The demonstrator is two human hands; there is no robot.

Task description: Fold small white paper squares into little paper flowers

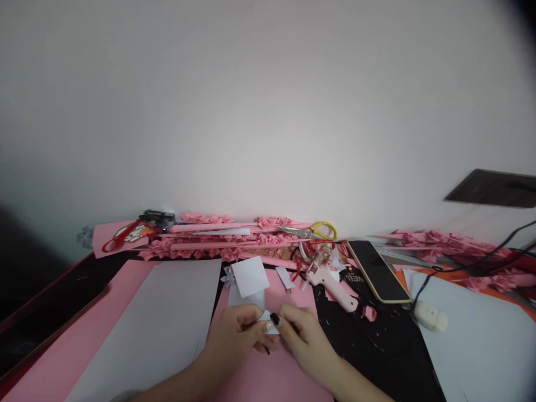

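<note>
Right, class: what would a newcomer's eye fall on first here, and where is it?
Probably the pink paper flowers lying along the wall. The yellow-handled scissors and, just in front of them, the pale glue gun stand out right of centre. At bottom centre, the left hand and right hand pinch a small white paper.

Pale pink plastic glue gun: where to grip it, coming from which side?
Probably best by its long pale handle, right hand coming from the near side: the handle angles toward the person over the black surface, while the far end sits among clutter by the yellow-handled metal scissors.
</note>
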